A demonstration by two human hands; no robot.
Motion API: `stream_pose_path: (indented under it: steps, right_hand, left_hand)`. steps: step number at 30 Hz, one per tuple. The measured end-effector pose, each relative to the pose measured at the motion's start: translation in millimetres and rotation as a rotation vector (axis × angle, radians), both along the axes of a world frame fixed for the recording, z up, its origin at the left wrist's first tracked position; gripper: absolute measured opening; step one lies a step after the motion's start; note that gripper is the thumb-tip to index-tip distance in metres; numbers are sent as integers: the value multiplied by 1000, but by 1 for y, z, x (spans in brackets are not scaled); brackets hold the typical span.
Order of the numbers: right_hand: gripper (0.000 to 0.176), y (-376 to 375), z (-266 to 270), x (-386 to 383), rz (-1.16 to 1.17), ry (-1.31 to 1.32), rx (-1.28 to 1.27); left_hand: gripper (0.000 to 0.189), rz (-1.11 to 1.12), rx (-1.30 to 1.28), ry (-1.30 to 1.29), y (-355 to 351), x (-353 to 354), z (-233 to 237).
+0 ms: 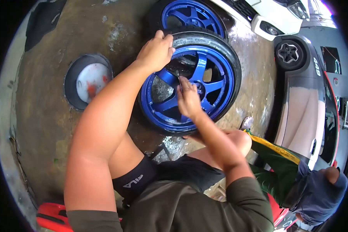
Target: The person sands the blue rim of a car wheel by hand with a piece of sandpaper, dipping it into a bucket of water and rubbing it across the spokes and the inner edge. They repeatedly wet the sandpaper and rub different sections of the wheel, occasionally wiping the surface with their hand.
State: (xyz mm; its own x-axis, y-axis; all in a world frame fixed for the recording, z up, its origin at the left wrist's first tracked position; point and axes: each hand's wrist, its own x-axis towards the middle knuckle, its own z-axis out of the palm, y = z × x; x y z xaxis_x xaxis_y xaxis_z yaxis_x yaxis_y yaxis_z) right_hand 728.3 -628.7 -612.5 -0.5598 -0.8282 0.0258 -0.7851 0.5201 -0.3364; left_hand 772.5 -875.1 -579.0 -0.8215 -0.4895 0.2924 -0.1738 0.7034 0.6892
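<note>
A blue multi-spoke wheel rim (200, 69) fitted with a black tire (232, 58) stands in front of me, its face towards me. My left hand (157, 51) is curled over the upper left of the tire, fingers wrapped on the wet tread edge. Near the hub, my right hand (188, 97) lies over the spokes with its fingers pressed together. A small dark tip shows just past those fingers, and I cannot tell what they hold. Suds and water drops show along the lower inside of the rim.
A dark bucket (70, 83) of soapy water with reddish pieces stands at left. Behind the wheel is another blue wheel (216, 24). Two cars, one white (276, 17) and one grey (303, 100), are at right. A person (317, 197) is close by on my right. The floor is wet.
</note>
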Motion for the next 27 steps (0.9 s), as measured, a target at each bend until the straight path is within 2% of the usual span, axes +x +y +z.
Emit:
stream_pose_path:
  steps: [1, 2, 5, 7, 9, 10, 11, 13, 14, 15, 17, 18, 20, 21, 22, 23, 25, 26, 27]
  right_hand:
    - [54, -4, -2, 7, -117, -212, -201]
    - [54, -6, -3, 10, -267, -409, -226]
    - [54, 13, 22, -14, 135, 127, 155]
    - [65, 18, 57, -34, 398, 491, 523]
    - [66, 12, 61, -47, 472, 615, 636]
    - [67, 10, 60, -38, 418, 605, 640]
    - [63, 10, 58, -23, 364, 572, 645]
    - [52, 12, 32, -12, 192, 312, 300]
    - [48, 11, 30, -13, 93, -19, 145]
    - [45, 20, 32, -17, 70, -234, 5]
    - [44, 33, 58, -18, -167, -603, 142]
    - [46, 40, 76, -11, -279, -838, 134]
    - [49, 80, 36, -9, -225, -842, -36]
    - [50, 96, 20, -6, -205, -845, -123]
    - [54, 97, 40, 0, -236, -820, 14]
    - [54, 100, 41, 4, -256, -783, 37]
    - [54, 103, 43, 11, -295, -705, 78]
    - [54, 102, 48, 13, -271, -700, 33]
    - [54, 102, 55, 13, -282, -699, 24]
  left_hand:
    - [22, -20, 9, -22, 1, 0, 2]
    - [22, -26, 20, -37, 0, -2, 4]
    - [22, -46, 48, -82, -2, -3, 9]
    - [22, -63, 34, -84, -3, -1, 11]
    - [16, -111, -9, -61, -1, 8, 8]
    - [14, -161, -50, -44, 0, 13, 3]
    - [12, -203, -93, -16, 0, 15, 5]
    - [12, -270, -219, -35, 5, 26, 11]
    - [15, -318, -293, -63, 7, 28, 10]
    - [17, -361, -287, -139, 11, 30, 8]
    - [24, -486, -395, -382, 28, 31, 17]
    - [32, -537, -428, -423, 41, 31, 17]
    - [56, -572, -419, -501, 78, 32, -12]
    - [68, -553, -391, -586, 96, 33, -7]
    - [73, -540, -321, -535, 110, 31, -15]
    - [79, -527, -251, -485, 123, 28, -18]
    - [93, -414, 103, -474, 146, 8, -16]
    - [100, -286, 200, -299, 161, 2, -20]
    - [101, -235, 341, -269, 164, -8, -26]
